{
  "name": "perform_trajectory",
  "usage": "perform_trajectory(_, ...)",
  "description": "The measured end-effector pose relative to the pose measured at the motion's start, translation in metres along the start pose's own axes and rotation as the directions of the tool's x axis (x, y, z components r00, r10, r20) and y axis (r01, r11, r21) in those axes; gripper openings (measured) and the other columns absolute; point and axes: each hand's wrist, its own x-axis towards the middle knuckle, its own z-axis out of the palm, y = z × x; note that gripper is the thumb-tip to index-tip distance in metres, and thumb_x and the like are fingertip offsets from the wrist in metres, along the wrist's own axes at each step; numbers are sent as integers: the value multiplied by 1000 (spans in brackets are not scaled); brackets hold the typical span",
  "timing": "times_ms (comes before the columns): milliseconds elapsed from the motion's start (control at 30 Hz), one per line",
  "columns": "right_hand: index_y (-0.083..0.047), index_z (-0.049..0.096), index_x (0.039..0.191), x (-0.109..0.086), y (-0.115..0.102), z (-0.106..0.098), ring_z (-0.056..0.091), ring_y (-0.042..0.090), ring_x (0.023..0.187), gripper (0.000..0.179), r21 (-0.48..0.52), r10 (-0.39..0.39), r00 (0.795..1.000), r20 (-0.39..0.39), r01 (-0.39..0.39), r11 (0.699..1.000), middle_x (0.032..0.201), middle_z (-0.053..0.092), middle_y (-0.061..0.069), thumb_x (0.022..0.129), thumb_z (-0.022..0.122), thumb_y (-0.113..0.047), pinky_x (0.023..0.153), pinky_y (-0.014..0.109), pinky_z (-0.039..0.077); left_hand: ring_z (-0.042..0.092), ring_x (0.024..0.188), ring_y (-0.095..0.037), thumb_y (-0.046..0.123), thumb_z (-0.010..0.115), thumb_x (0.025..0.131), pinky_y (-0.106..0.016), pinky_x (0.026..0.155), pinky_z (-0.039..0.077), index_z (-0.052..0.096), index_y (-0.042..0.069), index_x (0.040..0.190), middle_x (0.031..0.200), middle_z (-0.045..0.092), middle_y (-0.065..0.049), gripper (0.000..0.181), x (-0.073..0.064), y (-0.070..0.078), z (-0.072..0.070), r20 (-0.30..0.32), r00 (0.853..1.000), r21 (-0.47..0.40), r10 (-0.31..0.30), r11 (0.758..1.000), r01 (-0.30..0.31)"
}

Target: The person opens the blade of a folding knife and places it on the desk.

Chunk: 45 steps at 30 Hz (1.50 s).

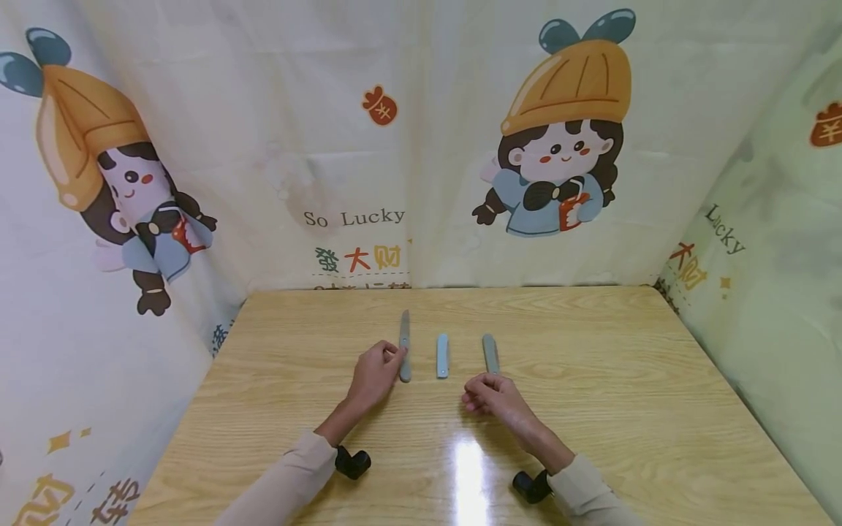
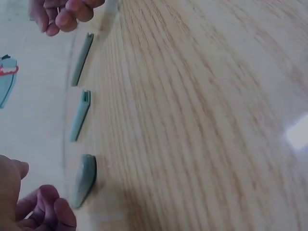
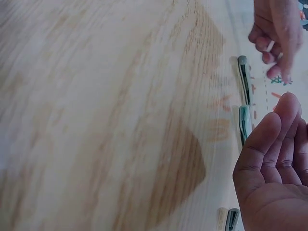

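On the table (image 1: 592,409), a slim grey knife (image 1: 404,340)

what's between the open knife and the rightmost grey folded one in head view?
Light-blue folded knife, lying apart from both the open knife and the grey folded one; head view shows it.

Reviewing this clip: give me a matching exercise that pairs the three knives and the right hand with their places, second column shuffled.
Things:
1. unfolded knife
2. light blue folded knife
3. grey-green folded knife
4. right hand

Places:
A. between the other two knives
B. by the near end of the rightmost knife
C. rightmost of the three knives
D. leftmost knife, beside the left hand

Pairs: 1-D, 2-A, 3-C, 4-B
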Motion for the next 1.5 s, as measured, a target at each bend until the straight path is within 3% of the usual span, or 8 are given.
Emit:
perform_trajectory(133,12,59,112,1,0,-1,67,19,83,30,-3,4,1000,3,-4,1000,97,69,15,104,57,-17,82,36,56,52,63,-14,25,64,103,-32,57,45,69,4,101,76,58,2,21,-1,8,2,-37,995,67,93,994,-90)
perform_trajectory(300,12,59,112,0,-1,-1,67,21,85,31,-5,-2,1000,17,2,1000,98,69,14,105,57,-18,83,38,56,54,73,-10,22,66,100,-32,65,49,71,8,104,86,59,6,14,-2,12,5,-4,978,199,207,959,-202)
perform_trajectory(467,10,61,111,0,-2,0,68,21,84,30,-21,11,1000,3,-11,1000,98,70,15,105,57,-19,79,35,56,58,90,-19,14,68,97,-38,76,51,71,3,110,98,64,-1,16,-4,17,5,90,941,247,327,908,-339)
perform_trajectory(567,10,61,112,-1,-2,0,68,21,82,31,-31,21,1000,-15,-22,999,97,71,15,104,59,-20,75,33,55,58,100,-24,12,69,97,-41,83,52,69,0,117,109,64,-7,23,-2,22,5,174,925,230,338,899,-372)
perform_trajectory(767,13,61,115,1,-1,2,68,21,83,32,-27,19,1000,-15,-19,999,99,71,17,103,61,-18,74,30,56,61,95,-20,15,68,98,-36,81,53,71,0,116,105,63,-6,24,9,28,15,256,920,262,297,895,-362)
perform_trajectory(1100,13,58,119,2,-1,4,66,16,78,35,-53,31,999,-20,-32,998,96,71,13,105,58,-19,70,29,54,64,90,-23,18,69,97,-38,77,54,72,-4,107,96,66,-10,24,27,35,47,146,969,343,202,908,-241)
perform_trajectory(1300,13,57,122,1,-2,4,67,16,79,37,-59,42,999,1,-42,997,97,71,11,106,56,-21,73,29,55,54,73,-22,25,71,97,-37,65,48,62,3,77,79,56,-9,31,31,41,60,150,981,431,119,886,-174)
perform_trajectory(1500,14,56,122,0,-3,4,68,21,84,36,-72,26,999,30,-23,997,101,71,15,106,54,-18,77,35,56,52,74,-21,21,70,96,-40,67,49,59,5,79,81,54,-8,26,32,47,67,146,988,488,40,866,-107)
